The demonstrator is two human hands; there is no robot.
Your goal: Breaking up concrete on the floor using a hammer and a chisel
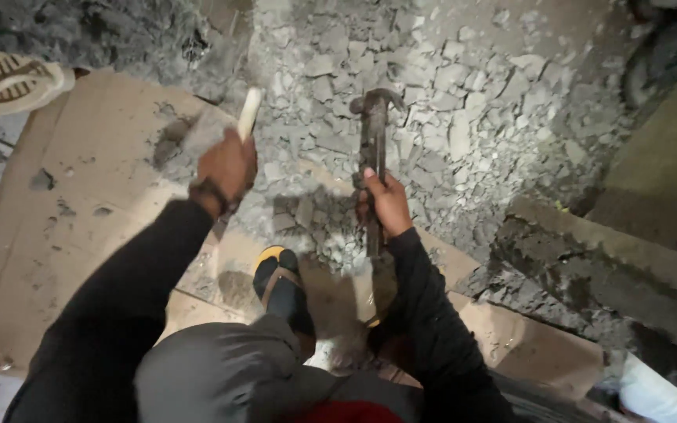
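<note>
Down at my knee, my foot in its yellow-edged sandal [280, 283] is planted on the cardboard sheet [80, 227], keeping me steady. My left hand [227, 167] is clenched round a pale handle [249, 112] with a flat grey blade [197, 133] below it, a trowel-like tool as best I can tell. My right hand [388, 202] grips the rusty hammer [374, 129] mid-shaft, head upward and over the rubble [448, 117]. I reckon it pays to hold the hammer lower for more swing, strike the bigger chunks squarely, and keep my toes well back from flying chips. The cardboard is dusted with grey crumbs and smears. Just beyond it the broken concrete lies thick, flat shards heaped together. To the right runs a rough concrete ledge [589, 251]; far left, the sole of another shoe [9, 78] pokes in. The light is dim, yellowish
</note>
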